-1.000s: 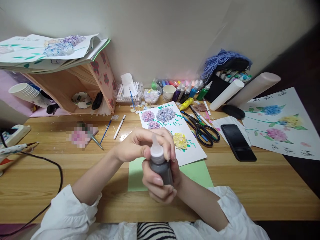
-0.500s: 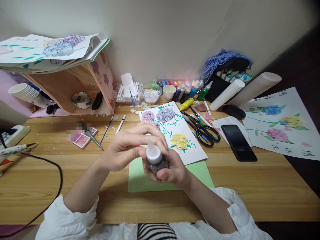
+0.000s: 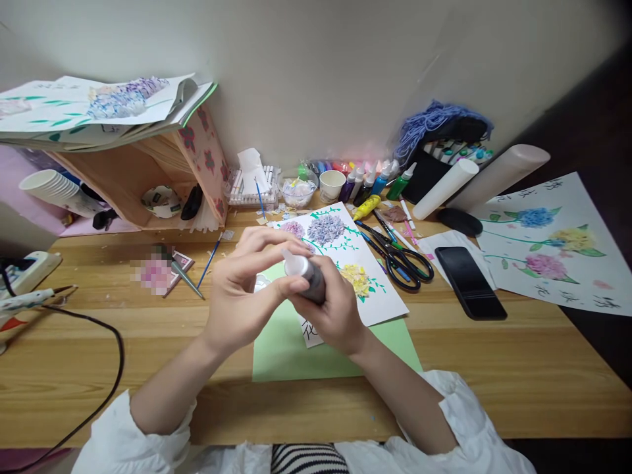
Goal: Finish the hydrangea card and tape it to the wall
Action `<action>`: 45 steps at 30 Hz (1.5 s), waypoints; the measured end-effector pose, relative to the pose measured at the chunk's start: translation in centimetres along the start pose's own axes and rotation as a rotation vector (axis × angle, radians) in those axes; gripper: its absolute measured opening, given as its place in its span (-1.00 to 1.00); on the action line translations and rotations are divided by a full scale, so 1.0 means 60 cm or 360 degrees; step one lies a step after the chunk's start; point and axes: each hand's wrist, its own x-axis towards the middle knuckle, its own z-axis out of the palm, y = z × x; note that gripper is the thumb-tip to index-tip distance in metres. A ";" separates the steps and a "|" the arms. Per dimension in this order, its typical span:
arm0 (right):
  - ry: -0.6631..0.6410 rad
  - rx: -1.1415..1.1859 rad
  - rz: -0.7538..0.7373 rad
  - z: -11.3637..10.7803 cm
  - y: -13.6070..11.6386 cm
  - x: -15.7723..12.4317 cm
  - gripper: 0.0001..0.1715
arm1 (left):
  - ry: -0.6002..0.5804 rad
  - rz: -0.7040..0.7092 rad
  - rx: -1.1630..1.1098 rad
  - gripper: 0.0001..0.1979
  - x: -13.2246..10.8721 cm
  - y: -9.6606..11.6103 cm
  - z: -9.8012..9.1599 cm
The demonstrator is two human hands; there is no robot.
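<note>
In front of me a squeeze bottle with a dark grey body and a white pointed nozzle tilts up and to the left. My right hand is wrapped around its body. The thumb and fingers of my left hand curl about its white top. Below and behind my hands lie a white sheet with textured purple, pink and yellow flowers and a green sheet. A small paper piece with a black written character shows under my right hand. A white round object, partly hidden, sits behind my left hand.
Black-handled scissors, a yellow tube and a phone lie to the right. Several paint bottles and a paper cup stand along the wall. A glue gun with a black cable is at left.
The bottle has risen slightly and tipped further left. My right hand has closed around its body from the side. The written paper piece and the white round object have come into sight.
</note>
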 end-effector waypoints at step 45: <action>-0.0225 0.0622 0.0193 -0.002 -0.013 -0.009 -0.64 | -0.0472 0.0016 -0.0160 -0.63 0.025 0.004 -0.018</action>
